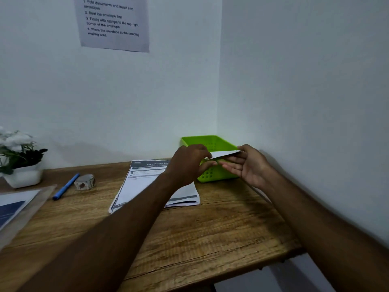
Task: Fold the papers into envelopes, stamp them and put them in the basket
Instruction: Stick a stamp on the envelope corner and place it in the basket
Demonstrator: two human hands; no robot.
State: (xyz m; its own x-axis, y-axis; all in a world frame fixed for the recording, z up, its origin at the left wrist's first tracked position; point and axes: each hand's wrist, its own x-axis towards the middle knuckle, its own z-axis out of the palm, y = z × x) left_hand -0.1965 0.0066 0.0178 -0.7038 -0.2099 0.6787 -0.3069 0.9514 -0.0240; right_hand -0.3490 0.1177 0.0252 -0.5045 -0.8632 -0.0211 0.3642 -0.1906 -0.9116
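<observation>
A white envelope (225, 154) is held flat in the air just above the front of the green basket (212, 142), which stands in the table's far right corner. My left hand (189, 163) pinches the envelope's left end between thumb and fingers. My right hand (250, 165) holds its right end, palm turned up, fingers underneath. A stack of printed papers (143, 180) lies on the wooden table (200, 228) left of the basket, partly hidden by my left forearm. A roll of stamps (85, 182) sits further left.
A blue pen (66, 186) lies beside the stamp roll. A white pot with a flowering plant (21, 163) stands at the far left. A tray with a sheet (19, 205) sits at the left edge. An instruction sheet (113, 22) hangs on the wall. Walls close the back and right.
</observation>
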